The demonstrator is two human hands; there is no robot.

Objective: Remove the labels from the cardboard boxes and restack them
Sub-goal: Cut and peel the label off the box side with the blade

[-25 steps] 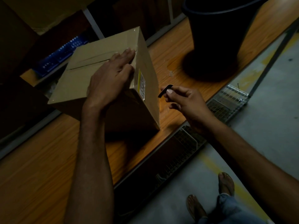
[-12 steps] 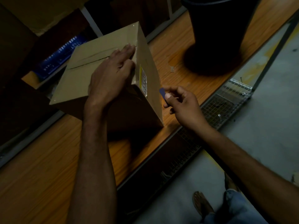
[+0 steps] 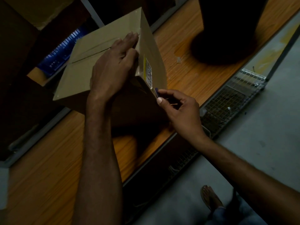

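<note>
Head view, looking down: label-removal step in hand, judging by the layout. Brown cardboard box (image 3: pixel 103 65) tipped on the orange wood-grain tabletop (image 3: pixel 48 168), taped top seam facing up, one side wall turned toward the right. On that wall, near the upper corner, a narrow white-and-yellow printed label (image 3: pixel 148 72), not yet peeled off.

Left hand (image 3: pixel 113 69) flat on the box top, fingers together and curled over the edge just beside the label, bracing the box. No grasp as such; palm pressing down.

Right hand (image 3: pixel 180 111) at the lower end of the label, thumb and forefinger pressed together, pinching a small flat dark-blue scraper blade (image 3: pixel 156 92). Blade tip touching the box wall just below the label's bottom edge, or very nearly so. Other fingers curled in loosely.

Next move, at a guess: slide the blade up under the label's lower edge, lift a corner, then peel along its length. Calls for a shallow angle, so the card is not gouged, and a firm left hand against the push.

Beyond the box, a large black bucket (image 3: pixel 227 30) stands well apart on the tabletop. Wire mesh tray (image 3: pixel 227 103) hangs off the table's near edge, below the right wrist. Restacking not begun here; only this one box clearly visible.
</note>
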